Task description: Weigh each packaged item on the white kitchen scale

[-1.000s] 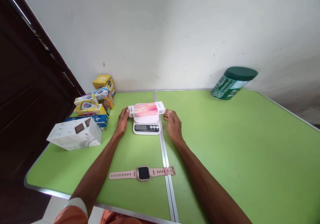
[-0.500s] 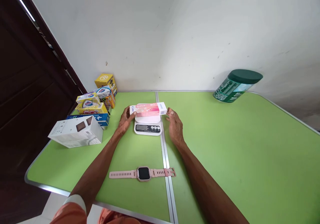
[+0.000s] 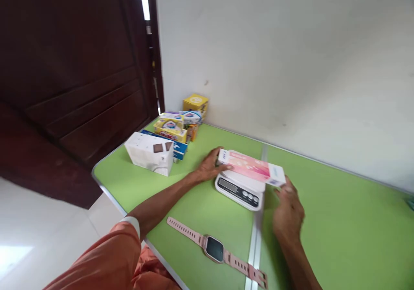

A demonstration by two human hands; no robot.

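Note:
A slim pink-and-white carton (image 3: 248,167) lies across the top of a white digital kitchen scale (image 3: 238,193), tilted down toward the right in view. My left hand (image 3: 208,167) is closed on its left end, thumb in front and the other fingers behind. At the opposite end, my right hand (image 3: 289,210) has its fingertips on the corner, thumb lower down. Whether the carton rests fully on the scale's platform is hidden. Nearer to me, a smartwatch with a pink strap (image 3: 214,249) lies stretched out flat, face up.
Several boxes stand grouped at the table's left: a white box (image 3: 150,152), a blue box (image 3: 180,150), yellow boxes (image 3: 170,131) and a yellow cube-shaped box (image 3: 195,102). A metal seam (image 3: 255,238) crosses the green table (image 3: 343,234). Behind are a wall and a dark door (image 3: 71,65).
The view has swung left, so the table's things sit further right and the green canister is nearly out of frame. Both hands stay at the carton's ends; the right now touches it more closely.

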